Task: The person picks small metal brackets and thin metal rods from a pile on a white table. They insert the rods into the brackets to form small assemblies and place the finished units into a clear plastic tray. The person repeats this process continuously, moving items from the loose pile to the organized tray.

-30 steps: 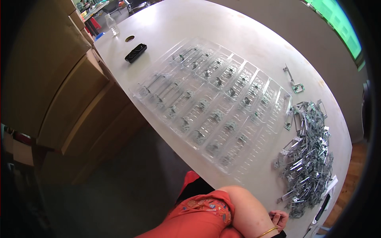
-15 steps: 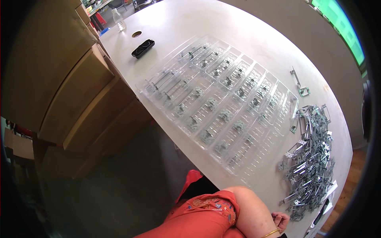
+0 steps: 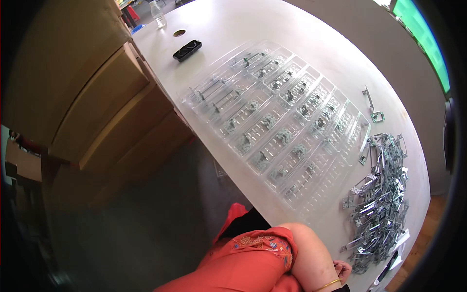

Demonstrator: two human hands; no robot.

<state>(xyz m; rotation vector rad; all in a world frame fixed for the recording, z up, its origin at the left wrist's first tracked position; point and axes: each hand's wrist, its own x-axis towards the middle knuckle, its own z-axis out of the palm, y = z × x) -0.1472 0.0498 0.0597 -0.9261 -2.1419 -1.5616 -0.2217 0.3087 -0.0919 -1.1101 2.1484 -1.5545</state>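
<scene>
My left arm, in a red embroidered sleeve, bends at the bare elbow [image 3: 306,248] over the table's near edge. A gold bangle [image 3: 329,284] circles its wrist; the left hand lies beyond the lower edge. Curled fingers of my right hand [image 3: 343,270] show beside that forearm, closed, with the palm hidden; I cannot make out anything in them. Nearest to them is a tangled heap of bent metal brackets [image 3: 382,204]. One bracket [image 3: 373,107] lies apart behind the heap. Clear plastic blister trays [image 3: 272,141] cover the middle, with metal parts in their compartments.
Stacked cardboard boxes [image 3: 104,114] stand along the table's left side. Toward the far left corner are a small black tray [image 3: 187,50], a round cable hole [image 3: 179,33] and a clear bottle [image 3: 158,17]. White paper and a dark pen-like object [image 3: 387,267] lie at the right edge.
My view has turned slightly, so the trays and far-left things sit a little more to the right. My arm and the right fingers keep nearly the same pose; nothing on the table has moved.
</scene>
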